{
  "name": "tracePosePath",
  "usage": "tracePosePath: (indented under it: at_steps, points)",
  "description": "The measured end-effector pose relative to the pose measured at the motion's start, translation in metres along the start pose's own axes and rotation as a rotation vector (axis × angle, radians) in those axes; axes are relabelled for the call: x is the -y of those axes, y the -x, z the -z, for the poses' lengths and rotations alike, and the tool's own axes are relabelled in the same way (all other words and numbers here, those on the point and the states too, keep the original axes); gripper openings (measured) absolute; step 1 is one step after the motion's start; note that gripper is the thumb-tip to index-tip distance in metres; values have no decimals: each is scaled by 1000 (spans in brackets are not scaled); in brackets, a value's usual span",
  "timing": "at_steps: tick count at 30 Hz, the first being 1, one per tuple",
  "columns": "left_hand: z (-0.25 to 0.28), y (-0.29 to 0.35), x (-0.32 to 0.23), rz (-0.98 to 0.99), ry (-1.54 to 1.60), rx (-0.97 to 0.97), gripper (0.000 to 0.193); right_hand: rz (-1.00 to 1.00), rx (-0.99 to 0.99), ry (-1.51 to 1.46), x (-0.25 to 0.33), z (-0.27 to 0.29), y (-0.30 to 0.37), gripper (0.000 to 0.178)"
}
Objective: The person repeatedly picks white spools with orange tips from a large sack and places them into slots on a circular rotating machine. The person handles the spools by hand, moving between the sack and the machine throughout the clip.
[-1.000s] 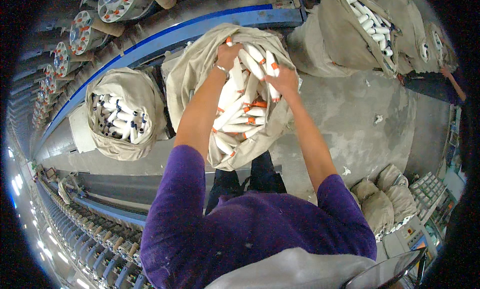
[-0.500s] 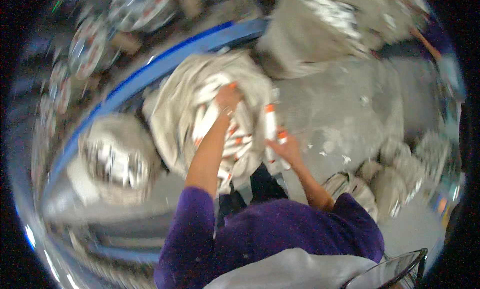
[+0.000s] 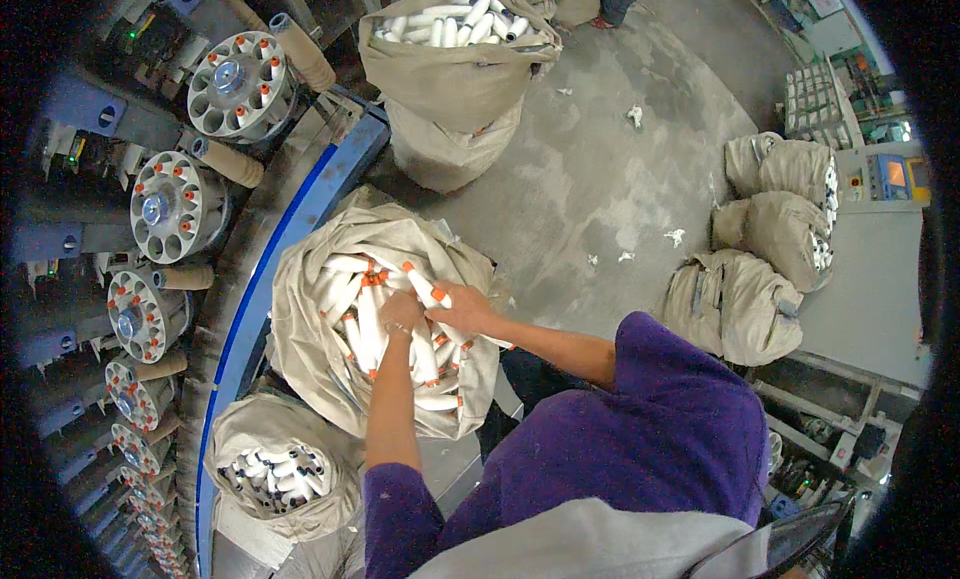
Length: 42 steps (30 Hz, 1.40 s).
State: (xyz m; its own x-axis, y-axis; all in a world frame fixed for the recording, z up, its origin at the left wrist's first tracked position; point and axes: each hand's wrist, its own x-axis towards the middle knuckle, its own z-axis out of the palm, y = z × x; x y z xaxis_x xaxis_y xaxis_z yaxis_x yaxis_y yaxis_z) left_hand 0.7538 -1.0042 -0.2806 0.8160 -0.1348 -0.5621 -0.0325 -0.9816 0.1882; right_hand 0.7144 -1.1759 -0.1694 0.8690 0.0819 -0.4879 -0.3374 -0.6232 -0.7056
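Note:
An open beige sack full of white yarn bobbins with orange tips stands in front of me. My left hand reaches into the sack, fingers curled down among the bobbins; whether it grips one is hidden. My right hand is closed around a white bobbin with an orange tip just above the pile, next to my left hand. Both purple sleeves enter from the lower edge.
A second open sack of bobbins sits at lower left and a third sack at the top. Closed sacks lie at right. A blue rail and round spindle wheels of a machine line the left side.
The view has swung, so the sack now lies left of centre. My right hand has dropped back to the pile with a bobbin in it; my left hand stays in the sack.

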Motion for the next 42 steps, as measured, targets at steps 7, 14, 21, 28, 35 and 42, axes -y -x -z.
tracePosePath:
  at_steps: [7, 14, 21, 28, 35, 42]
  points:
    - [59, 76, -2, 222, 338, -64, 59, 87, -50, -118, -18, 24, 29, 71]
    - [121, 259, 52, 310, 1651, -556, 31, 1, -103, -263, -15, 88, 38, 66]
    - [176, 338, 18, 19, 2077, -356, 63, 412, 389, -394, 76, 81, 78, 62]
    - [153, 365, 11, -556, 1801, -194, 44, 253, 743, -537, 101, 5, 170, 44]
    - [93, 459, 87, 143, 2024, -278, 36, -234, 885, -1320, 20, -38, 303, 49]
    - [54, 603, 100, -170, 1996, -387, 30, 272, 1071, -636, 82, -40, 327, 67]
